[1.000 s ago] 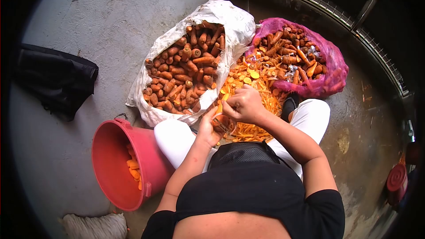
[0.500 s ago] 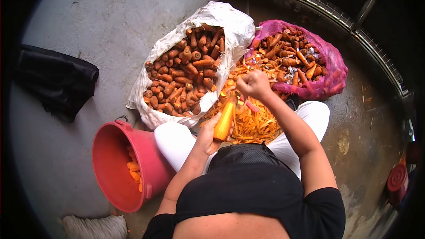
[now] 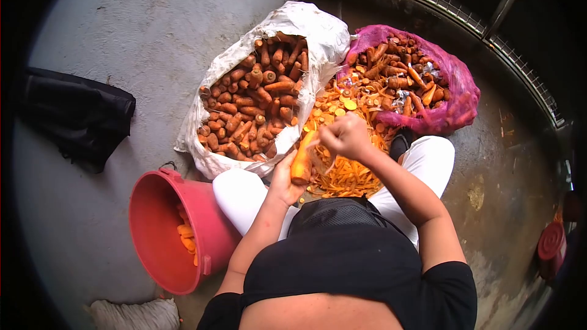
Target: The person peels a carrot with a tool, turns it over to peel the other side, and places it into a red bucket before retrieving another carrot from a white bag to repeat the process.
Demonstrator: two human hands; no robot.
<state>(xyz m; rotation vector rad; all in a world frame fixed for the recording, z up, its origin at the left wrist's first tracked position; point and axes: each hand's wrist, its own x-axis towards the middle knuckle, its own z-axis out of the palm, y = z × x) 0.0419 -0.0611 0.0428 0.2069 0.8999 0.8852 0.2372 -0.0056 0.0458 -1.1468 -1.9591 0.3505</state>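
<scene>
My left hand [image 3: 285, 178] is wrapped round a partly peeled carrot [image 3: 302, 162], held tilted with its far end pointing up and away. The carrot's side is bright orange, with darker skin toward its near end. My right hand [image 3: 347, 135] is a closed fist just right of the carrot, on a pale pinkish peeler [image 3: 326, 154] that is thin and smeared by motion. Beneath both hands lies a heap of orange carrot peelings [image 3: 345, 177], with round cut slices [image 3: 350, 104] toward its far side.
A white sack [image 3: 312, 21] full of unpeeled carrots [image 3: 257, 95] lies open ahead. Right of it is a pink mesh sack [image 3: 461, 95] with carrot pieces and scraps. A red bucket [image 3: 214, 220] with some peeled carrots [image 3: 186, 237] lies tipped at my left. Black cloth [image 3: 79, 116] lies far left.
The carrot has turned in my left hand, showing a darker side, and shifted slightly left. My right hand has moved a little down and left beside it.
</scene>
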